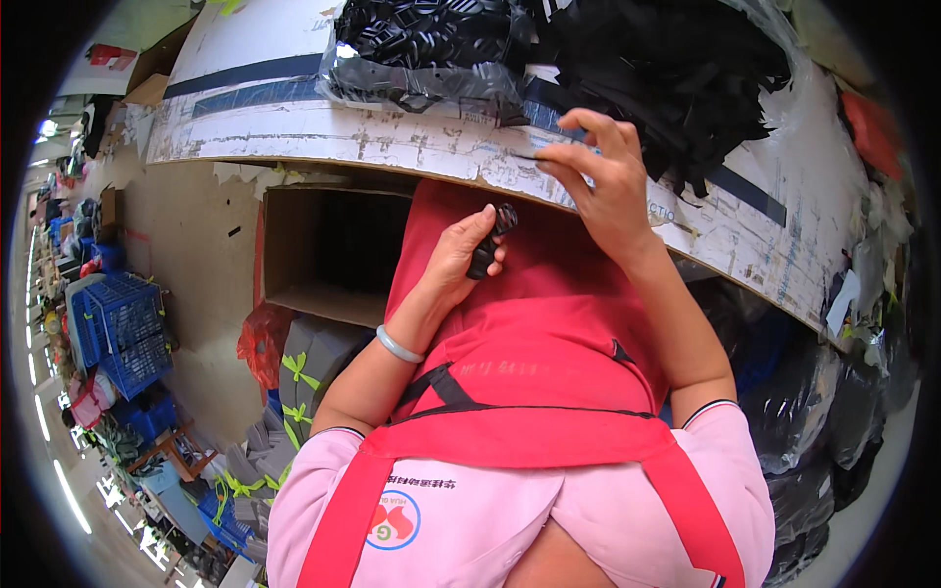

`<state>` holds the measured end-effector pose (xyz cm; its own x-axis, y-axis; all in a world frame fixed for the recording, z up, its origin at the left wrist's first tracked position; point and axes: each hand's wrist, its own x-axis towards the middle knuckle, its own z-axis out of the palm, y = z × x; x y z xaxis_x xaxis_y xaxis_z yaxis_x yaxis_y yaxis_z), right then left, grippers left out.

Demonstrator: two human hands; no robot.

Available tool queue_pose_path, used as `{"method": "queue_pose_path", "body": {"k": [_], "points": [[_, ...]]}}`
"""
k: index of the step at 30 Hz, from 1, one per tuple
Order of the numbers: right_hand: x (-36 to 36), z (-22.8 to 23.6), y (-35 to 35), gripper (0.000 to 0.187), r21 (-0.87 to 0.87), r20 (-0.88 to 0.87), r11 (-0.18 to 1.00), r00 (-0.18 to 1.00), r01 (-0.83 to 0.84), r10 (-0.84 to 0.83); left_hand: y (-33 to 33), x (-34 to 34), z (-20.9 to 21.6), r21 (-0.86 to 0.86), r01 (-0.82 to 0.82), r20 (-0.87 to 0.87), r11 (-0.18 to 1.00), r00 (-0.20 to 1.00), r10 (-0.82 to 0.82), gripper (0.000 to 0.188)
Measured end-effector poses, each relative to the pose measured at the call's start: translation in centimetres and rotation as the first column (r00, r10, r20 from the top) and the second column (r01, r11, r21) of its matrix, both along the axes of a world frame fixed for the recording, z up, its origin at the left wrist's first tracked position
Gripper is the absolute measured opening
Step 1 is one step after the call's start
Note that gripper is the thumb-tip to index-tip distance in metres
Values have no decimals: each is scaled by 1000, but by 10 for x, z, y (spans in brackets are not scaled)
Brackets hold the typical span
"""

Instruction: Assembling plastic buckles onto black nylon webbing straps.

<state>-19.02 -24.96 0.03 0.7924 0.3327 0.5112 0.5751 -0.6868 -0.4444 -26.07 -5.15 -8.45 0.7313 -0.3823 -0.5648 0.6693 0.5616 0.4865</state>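
Observation:
My left hand is closed around a small stack of black plastic buckles, held over the red apron just below the front edge of the white cardboard-covered worktop. My right hand hovers above that edge, thumb and fingers bent and a little apart, with nothing plainly visible in them. Behind and beside it spreads a heap of black fabric strips. To its left, a clear plastic bag holds many black plastic buckles.
An open cardboard box stands below the worktop on the left. Near it are a red plastic bag and grey bundles tied with yellow-green ribbon. Blue crates stand farther left. Dark plastic bags lie at the right.

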Motion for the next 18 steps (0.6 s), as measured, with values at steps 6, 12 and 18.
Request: {"method": "queue_pose_path", "body": {"k": [6, 12, 18], "points": [[-47, 16, 5, 12, 618, -768, 728, 423, 295, 481, -12, 7, 15, 122, -67, 106, 990, 993, 54, 27], [-56, -23, -1, 19, 590, -790, 598, 239, 542, 564, -21, 7, 31, 280, -89, 260, 956, 965, 14, 22], [-57, -32, -2, 20, 608, -736, 480, 221, 633, 640, -23, -1, 30, 427, -128, 382, 895, 923, -50, 24]]}}
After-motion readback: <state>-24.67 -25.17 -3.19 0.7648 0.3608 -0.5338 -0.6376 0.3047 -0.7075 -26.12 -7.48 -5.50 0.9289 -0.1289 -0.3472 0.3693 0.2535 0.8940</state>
